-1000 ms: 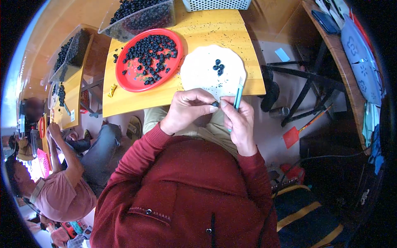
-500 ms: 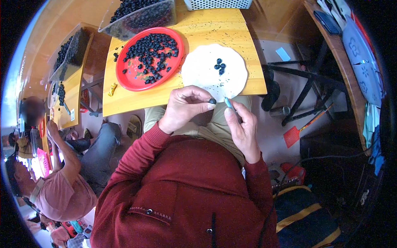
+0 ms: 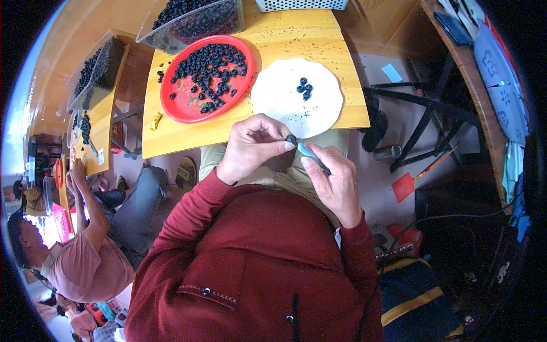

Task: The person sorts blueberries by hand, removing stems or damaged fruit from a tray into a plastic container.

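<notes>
My left hand (image 3: 252,149) pinches a small round black bead-like piece (image 3: 291,138) between thumb and fingertips. In my right hand (image 3: 334,181) is a slim pen-like tool (image 3: 307,151), light blue toward the front and dark behind. Its front end is at the black piece; its very tip is too small to make out. Both hands are over my lap, just off the table's near edge. Beyond them a white scalloped plate (image 3: 273,91) carries several black pieces (image 3: 305,88) and small dark crumbs. To its left lies a red round tray (image 3: 178,108) with many loose black pieces.
Clear bins of black pieces stand at the far left, one on my wooden table (image 3: 188,139). A white perforated basket (image 3: 302,4) is at the far edge. A small yellow wrapper (image 3: 155,121) lies near the tray. Another person (image 3: 91,256) works at the left.
My right hand has tilted the tool and brought its front end to the black piece. My left hand has barely moved and keeps its pinch.
</notes>
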Demonstrator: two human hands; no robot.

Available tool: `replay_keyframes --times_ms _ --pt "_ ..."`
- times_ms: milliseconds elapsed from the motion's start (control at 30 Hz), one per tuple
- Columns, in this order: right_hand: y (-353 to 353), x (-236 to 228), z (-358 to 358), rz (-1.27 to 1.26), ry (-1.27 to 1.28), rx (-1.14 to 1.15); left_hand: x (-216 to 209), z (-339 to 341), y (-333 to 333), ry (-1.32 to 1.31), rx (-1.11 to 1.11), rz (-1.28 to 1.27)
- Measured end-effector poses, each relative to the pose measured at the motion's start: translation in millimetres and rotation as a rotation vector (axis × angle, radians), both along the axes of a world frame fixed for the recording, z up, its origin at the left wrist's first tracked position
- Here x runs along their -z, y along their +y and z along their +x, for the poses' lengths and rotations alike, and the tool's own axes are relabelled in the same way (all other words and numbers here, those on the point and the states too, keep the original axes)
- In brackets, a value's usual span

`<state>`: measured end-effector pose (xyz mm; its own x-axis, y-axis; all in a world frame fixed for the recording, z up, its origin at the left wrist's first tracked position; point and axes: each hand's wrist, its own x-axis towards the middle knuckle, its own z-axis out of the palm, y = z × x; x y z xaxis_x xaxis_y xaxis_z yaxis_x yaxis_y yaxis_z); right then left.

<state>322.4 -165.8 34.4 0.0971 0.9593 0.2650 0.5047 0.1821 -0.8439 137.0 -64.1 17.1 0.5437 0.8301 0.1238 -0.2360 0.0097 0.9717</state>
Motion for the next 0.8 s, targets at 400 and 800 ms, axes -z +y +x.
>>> replay_keyframes --times_ms 400,800 --pt "-1 -2 8 -0.017 0.077 -0.053 -11 -1 -5 -0.026 0.024 0.067" --pt "-3 -5 19 -0.016 0.172 -0.01 -20 0 -5 -0.07 0.059 0.088"
